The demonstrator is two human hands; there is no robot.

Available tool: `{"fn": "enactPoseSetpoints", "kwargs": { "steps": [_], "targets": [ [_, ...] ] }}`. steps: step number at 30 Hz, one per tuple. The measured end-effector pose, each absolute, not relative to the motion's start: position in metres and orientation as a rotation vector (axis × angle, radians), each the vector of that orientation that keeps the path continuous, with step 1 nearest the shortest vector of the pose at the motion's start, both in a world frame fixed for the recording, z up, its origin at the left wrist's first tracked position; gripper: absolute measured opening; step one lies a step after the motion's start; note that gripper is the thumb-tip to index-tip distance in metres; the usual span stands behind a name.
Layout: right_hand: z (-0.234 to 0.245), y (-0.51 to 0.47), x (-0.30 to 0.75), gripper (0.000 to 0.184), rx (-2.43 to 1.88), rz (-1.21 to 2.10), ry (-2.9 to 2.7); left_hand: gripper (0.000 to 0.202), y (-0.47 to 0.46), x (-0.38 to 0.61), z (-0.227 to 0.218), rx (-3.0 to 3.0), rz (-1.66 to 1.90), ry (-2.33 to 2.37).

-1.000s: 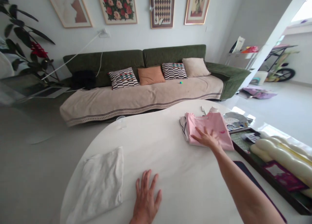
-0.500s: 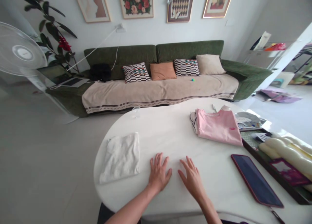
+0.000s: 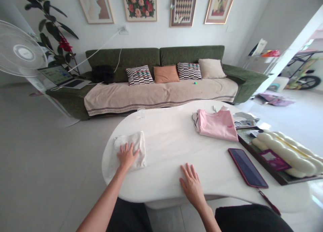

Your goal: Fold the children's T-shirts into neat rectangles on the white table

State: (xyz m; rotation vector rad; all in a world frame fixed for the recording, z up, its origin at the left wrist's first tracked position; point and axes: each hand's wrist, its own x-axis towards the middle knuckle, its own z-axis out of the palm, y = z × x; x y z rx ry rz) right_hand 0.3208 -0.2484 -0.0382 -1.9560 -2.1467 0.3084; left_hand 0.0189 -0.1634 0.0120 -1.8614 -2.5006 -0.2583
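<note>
My left hand (image 3: 126,156) lies flat, fingers spread, on a folded white cloth (image 3: 138,142) at the left end of the white table (image 3: 171,147). My right hand (image 3: 191,185) rests palm down with fingers apart on the bare tabletop near the front edge, holding nothing. A folded pink garment (image 3: 216,124) sits on top of a white one with dark trim at the far right of the table, out of reach of both hands.
A dark tablet (image 3: 247,167) lies right of my right hand. Beyond it a dark tray (image 3: 277,178) holds a cream ribbed cushion (image 3: 287,151) and a magenta card. A green sofa (image 3: 161,77), a fan (image 3: 21,53) and a laptop stand behind the table.
My left hand moved left from the bare tabletop onto the white cloth. My right hand, earlier on the pink garment, now rests on the table near the front edge.
</note>
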Motion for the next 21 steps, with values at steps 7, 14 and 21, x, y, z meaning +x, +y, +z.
{"fn": "enactPoseSetpoints", "kwargs": {
  "steps": [7,14,21],
  "targets": [
    [-0.034,-0.244,0.323,0.043,-1.825,0.352,-2.052,0.048,-0.234,0.091,0.009,-2.415,-0.279,-2.189],
    [-0.016,-0.222,0.321,0.046,-1.557,0.481,-2.042,0.045,-0.207,0.104,0.024,-2.598,-0.368,-2.050],
    [-0.001,-0.201,0.298,0.056,-1.520,0.501,-2.109,0.025,-0.198,0.098,0.040,-2.664,-0.098,-1.990]
  ]
}}
